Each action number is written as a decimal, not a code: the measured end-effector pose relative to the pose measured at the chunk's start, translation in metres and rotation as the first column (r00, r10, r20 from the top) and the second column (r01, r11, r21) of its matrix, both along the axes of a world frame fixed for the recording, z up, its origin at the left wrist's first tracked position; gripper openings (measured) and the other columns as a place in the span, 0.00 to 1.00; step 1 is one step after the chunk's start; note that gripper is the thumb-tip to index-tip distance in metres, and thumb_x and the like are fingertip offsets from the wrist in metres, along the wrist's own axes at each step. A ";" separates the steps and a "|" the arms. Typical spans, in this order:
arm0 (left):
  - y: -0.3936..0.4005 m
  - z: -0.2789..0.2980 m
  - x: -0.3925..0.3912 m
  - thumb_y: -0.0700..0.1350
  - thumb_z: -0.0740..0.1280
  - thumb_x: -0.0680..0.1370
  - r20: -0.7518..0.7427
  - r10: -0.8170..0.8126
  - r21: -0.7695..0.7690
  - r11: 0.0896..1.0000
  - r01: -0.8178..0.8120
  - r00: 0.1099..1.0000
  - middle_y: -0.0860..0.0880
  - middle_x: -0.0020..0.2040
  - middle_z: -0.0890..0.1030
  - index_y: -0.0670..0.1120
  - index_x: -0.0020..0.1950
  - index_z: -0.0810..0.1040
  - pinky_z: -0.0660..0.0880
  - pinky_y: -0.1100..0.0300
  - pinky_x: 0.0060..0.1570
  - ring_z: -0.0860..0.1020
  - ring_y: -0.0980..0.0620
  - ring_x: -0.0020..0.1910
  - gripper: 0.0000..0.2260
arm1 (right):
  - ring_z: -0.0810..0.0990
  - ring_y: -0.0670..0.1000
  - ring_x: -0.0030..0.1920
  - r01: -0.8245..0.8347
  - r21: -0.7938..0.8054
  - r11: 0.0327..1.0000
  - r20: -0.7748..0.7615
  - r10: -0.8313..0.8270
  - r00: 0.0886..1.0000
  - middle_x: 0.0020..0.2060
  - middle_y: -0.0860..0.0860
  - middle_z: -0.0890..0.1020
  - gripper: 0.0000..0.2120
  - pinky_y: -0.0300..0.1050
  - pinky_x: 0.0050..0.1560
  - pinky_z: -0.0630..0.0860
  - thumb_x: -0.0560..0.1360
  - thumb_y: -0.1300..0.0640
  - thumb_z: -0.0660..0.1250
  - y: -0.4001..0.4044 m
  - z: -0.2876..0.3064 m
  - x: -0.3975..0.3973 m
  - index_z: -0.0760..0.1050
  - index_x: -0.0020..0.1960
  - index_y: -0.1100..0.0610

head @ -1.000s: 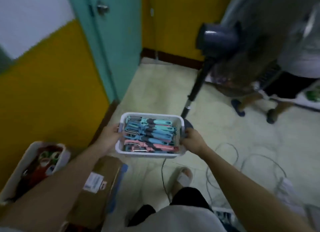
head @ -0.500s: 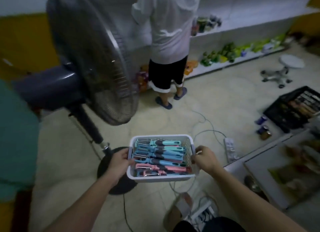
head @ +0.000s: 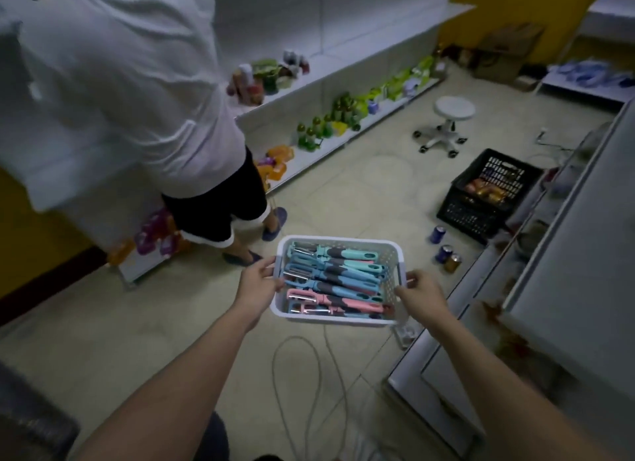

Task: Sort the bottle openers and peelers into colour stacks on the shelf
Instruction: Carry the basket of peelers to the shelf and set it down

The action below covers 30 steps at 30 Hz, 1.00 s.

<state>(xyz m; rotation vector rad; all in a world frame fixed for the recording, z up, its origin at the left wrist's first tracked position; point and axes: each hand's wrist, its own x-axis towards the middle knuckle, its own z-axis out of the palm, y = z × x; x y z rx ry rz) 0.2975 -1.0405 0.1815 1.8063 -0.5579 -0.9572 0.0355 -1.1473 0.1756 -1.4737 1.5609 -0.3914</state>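
Observation:
A white plastic basket (head: 390, 254) hangs above the floor between my two hands. It holds several peelers lying side by side: teal ones (head: 347, 254) at the far side, blue ones (head: 343, 278) in the middle, pink ones (head: 343, 302) nearest me. My left hand (head: 256, 285) grips the basket's left rim. My right hand (head: 421, 294) grips its right rim. White shelves (head: 343, 69) with bottles and packets run along the far wall.
A person in a white shirt (head: 113, 82) stands at the shelves, close on my left. A white stool (head: 448, 117), a black crate (head: 488, 196) and three cans (head: 446, 251) are on the floor to the right. Cables (head: 309, 374) loop below. A grey counter (head: 567, 288) runs along the right.
My view has swung right, from the door and fan to the shelves. The basket stays held in both hands. The standing person is now much closer on the left.

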 end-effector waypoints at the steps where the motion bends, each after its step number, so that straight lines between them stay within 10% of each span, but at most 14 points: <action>1: -0.023 0.004 0.003 0.25 0.64 0.74 0.010 -0.015 -0.012 1.000 0.015 1.000 0.41 0.58 0.82 0.39 0.68 0.74 0.77 0.59 0.45 0.81 0.48 0.49 0.23 | 0.82 0.55 0.45 0.036 -0.007 0.999 0.043 -0.036 0.998 0.44 0.53 0.80 0.09 0.55 0.47 0.81 0.75 0.61 0.68 -0.015 0.005 0.001 0.71 0.54 0.55; 12: -0.281 0.028 0.054 0.28 0.67 0.75 0.016 -0.153 -0.077 0.985 0.154 0.988 0.42 0.50 0.82 0.41 0.69 0.73 0.78 0.59 0.38 0.82 0.49 0.42 0.23 | 0.82 0.59 0.51 0.287 -0.068 0.955 0.091 -0.281 0.955 0.53 0.59 0.82 0.18 0.59 0.52 0.80 0.75 0.62 0.64 -0.228 0.019 0.048 0.71 0.65 0.57; 23: -0.586 0.030 0.121 0.25 0.72 0.69 -0.037 -0.321 -0.086 0.945 0.317 0.946 0.39 0.59 0.81 0.41 0.70 0.73 0.80 0.52 0.49 0.80 0.43 0.57 0.30 | 0.82 0.45 0.42 0.289 -0.053 0.956 0.127 -0.281 0.951 0.44 0.49 0.81 0.18 0.44 0.40 0.81 0.75 0.61 0.71 -0.502 0.036 0.086 0.73 0.64 0.57; 30: -0.757 0.054 0.120 0.24 0.70 0.69 -0.052 -0.345 -0.150 0.930 0.335 0.937 0.43 0.56 0.82 0.42 0.69 0.74 0.79 0.58 0.43 0.81 0.51 0.50 0.30 | 0.83 0.44 0.39 0.332 -0.102 0.938 0.191 -0.309 0.932 0.43 0.49 0.81 0.18 0.38 0.32 0.78 0.76 0.61 0.70 -0.659 0.062 0.082 0.73 0.64 0.56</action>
